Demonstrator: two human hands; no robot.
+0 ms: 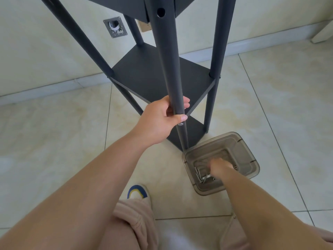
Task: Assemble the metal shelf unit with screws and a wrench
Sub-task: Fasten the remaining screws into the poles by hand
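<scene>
From the head view, the left hand (163, 117) is gripping the near post (168, 69) of the standing shelf unit (158, 78), while the right hand (219, 166) is reaching into the tray (250, 154) of screws (199, 175) on the floor, near right; its grip is blurred, I cannot tell. Probably fetching a screw, next needing the post's hole

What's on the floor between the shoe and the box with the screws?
Nothing: in the head view, only bare tile floor lies between the shoe and the box of screws.
</scene>
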